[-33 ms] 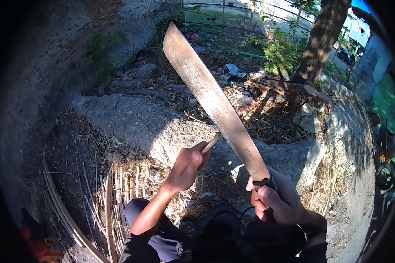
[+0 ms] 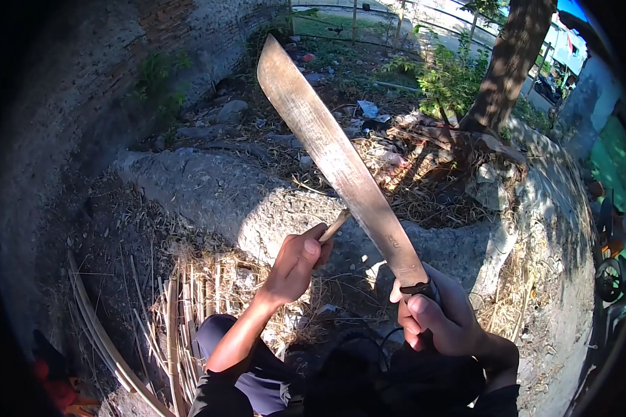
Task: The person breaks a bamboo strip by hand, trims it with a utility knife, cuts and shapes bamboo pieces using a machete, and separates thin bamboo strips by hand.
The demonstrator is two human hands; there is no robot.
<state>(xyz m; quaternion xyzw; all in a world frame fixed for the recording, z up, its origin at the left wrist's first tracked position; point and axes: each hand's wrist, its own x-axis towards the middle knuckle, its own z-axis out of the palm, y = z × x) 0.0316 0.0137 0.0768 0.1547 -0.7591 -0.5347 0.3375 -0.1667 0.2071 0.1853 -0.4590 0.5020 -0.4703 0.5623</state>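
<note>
My right hand (image 2: pixel 442 316) is wrapped round the dark handle of a machete (image 2: pixel 334 156). Its long, worn metal blade slants up and to the left, with the broad tip at the top of the view. In my left hand (image 2: pixel 297 267), a short, pale stick (image 2: pixel 334 227) is pinched between thumb and fingers. The stick's upper end points at the blade's left edge and lies against it or very close; I cannot tell which. Most of the stick's lower part is hidden inside my fist.
Long split strips (image 2: pixel 174 340) of pale wood or bamboo lie at the lower left. A low, rough concrete ledge (image 2: pixel 188 182) crosses in front of me. Behind it are dry litter, a tree trunk (image 2: pixel 506 66) and green shrubs (image 2: pixel 442 76). A brick wall (image 2: pixel 118 42) stands at left.
</note>
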